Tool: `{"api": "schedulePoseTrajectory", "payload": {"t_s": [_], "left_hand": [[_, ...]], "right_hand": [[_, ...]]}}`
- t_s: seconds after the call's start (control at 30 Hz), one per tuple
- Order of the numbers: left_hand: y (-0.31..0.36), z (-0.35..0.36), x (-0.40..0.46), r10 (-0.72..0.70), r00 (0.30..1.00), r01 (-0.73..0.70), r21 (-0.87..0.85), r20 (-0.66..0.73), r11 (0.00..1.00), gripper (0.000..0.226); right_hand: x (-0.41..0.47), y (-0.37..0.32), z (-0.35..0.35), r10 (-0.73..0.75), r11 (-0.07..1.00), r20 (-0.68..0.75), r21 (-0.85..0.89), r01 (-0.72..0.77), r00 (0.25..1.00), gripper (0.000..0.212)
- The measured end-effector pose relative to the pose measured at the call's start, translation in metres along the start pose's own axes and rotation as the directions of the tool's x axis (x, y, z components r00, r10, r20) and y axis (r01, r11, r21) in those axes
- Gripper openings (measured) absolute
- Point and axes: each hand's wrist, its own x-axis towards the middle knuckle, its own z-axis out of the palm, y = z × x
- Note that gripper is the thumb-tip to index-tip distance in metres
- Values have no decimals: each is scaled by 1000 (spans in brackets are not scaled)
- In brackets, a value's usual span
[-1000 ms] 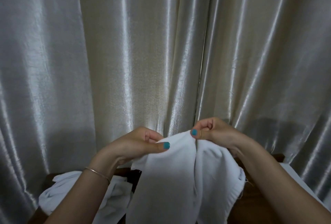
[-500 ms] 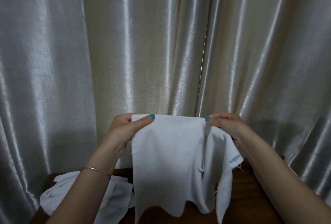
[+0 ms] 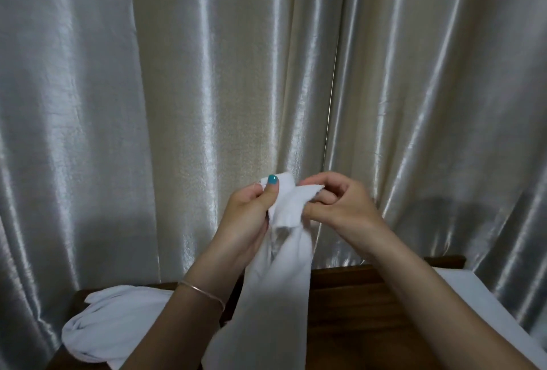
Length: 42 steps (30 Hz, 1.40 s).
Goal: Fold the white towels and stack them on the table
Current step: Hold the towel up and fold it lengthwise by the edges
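Observation:
A white towel (image 3: 275, 295) hangs in the air over the dark wooden table (image 3: 355, 310), bunched into a narrow strip. My left hand (image 3: 248, 218) pinches its top edge, thumb on the cloth. Close beside it, my right hand (image 3: 340, 207) grips the other top corner with curled fingers. The two hands almost touch. A crumpled heap of white towels (image 3: 118, 325) lies on the table at the left, partly behind my left forearm.
Shiny silver curtains (image 3: 207, 88) hang right behind the table and fill most of the view. A flat white cloth or sheet (image 3: 467, 289) lies at the table's right edge. A thin bangle sits on my left wrist.
My hands have come together, bringing the towel's two top corners close. The towel, spread wide half a second ago, now hangs folded into a narrow strip.

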Motion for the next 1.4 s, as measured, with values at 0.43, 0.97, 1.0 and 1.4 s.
{"api": "schedulePoseTrajectory", "payload": {"t_s": [0.43,0.97,1.0,1.4], "left_hand": [[4,3,-16,1,1000,-1,4,-15,1000,18],[-17,11,-22,92,986,-88,-37,142,995,24],[-19,12,-22,101,982,-99,-21,160,995,24],[-21,8,-20,117,961,-106,-55,251,993,32]], "right_hand": [[-9,-8,18,-293,911,-104,-333,244,951,31],[-17,-7,10,-43,990,-112,132,58,993,33],[-17,-7,11,-52,989,-126,130,69,991,34],[-14,-6,9,-307,951,-205,-52,303,929,42]]}}
